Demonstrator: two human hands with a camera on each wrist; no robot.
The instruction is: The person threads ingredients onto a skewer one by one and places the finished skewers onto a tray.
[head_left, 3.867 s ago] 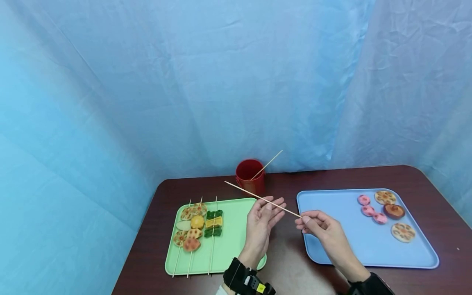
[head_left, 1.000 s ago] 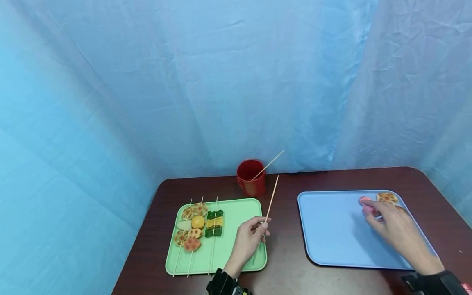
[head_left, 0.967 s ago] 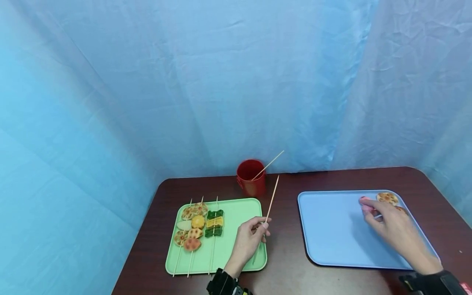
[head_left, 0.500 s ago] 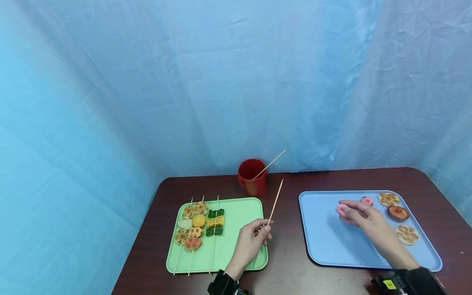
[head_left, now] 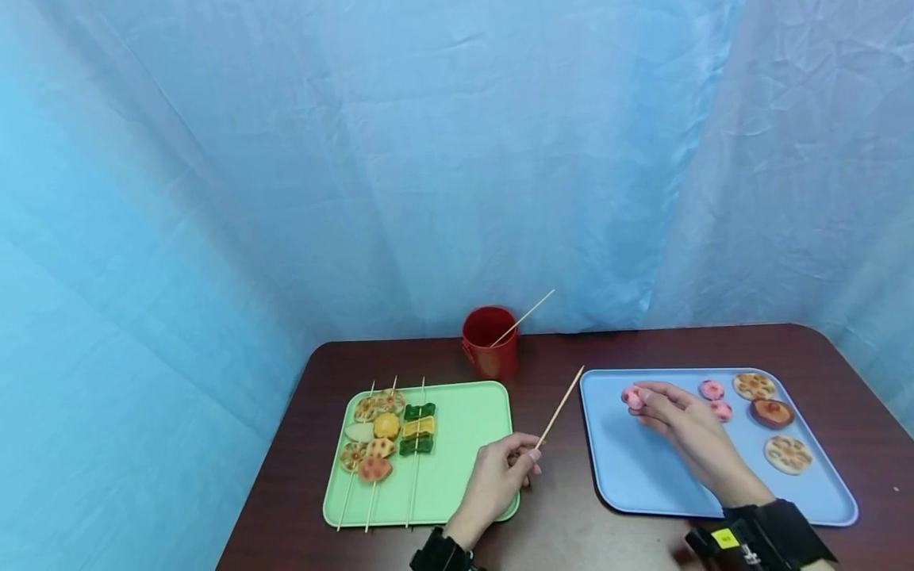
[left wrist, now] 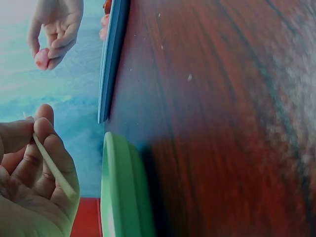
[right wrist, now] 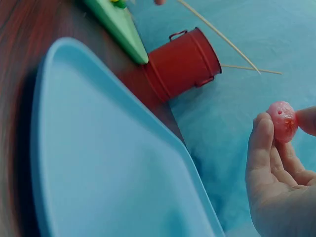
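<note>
Pinching pink piece (head_left: 631,396), right hand (head_left: 681,424), piece's underside hidden

The right hand (head_left: 681,428) has carried a pink piece (head_left: 631,396) leftward, while the skewer (head_left: 561,406) has tilted rightward.

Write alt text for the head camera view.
A right hand pinches a pink food piece above a blue tray while the left hand holds a bare wooden skewer. A green tray carries three filled skewers on a dark table.
</note>
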